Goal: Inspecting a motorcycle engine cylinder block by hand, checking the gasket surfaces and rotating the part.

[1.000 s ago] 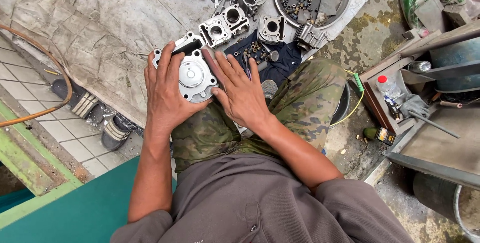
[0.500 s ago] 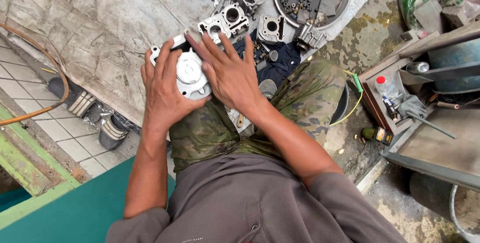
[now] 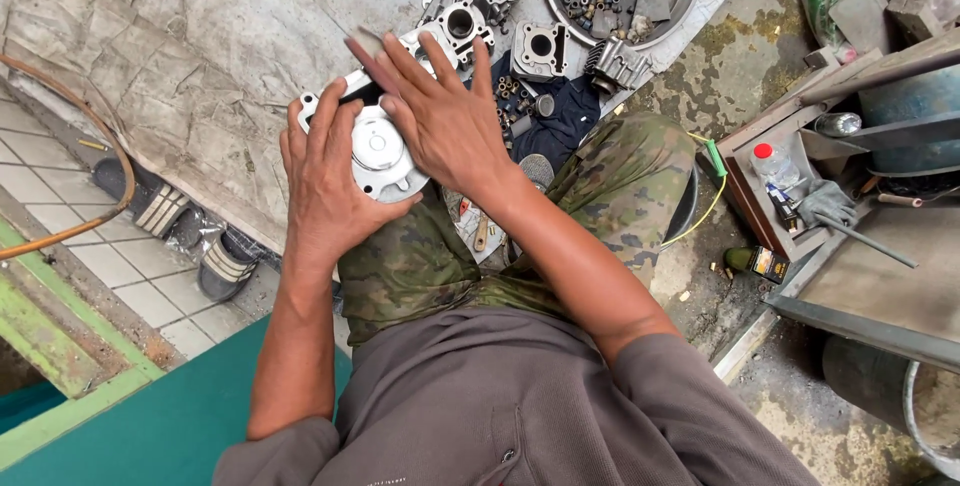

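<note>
Head view: your left hand (image 3: pixel 325 181) clasps the silvery cylinder head (image 3: pixel 378 151) from nine o'clock, steadying it above your camouflage-clad knee (image 3: pixel 420 256). Your right hand (image 3: pixel 450 121) lies flat and spread across its three o'clock side, pressing rather than gripping. The casting's round face looks up at you; its long axis seems to run from seven to one o'clock. The risk, I judge: with only one hand truly closed, it could slide off your knee onto the loose castings (image 3: pixel 540 46) at twelve o'clock
</note>
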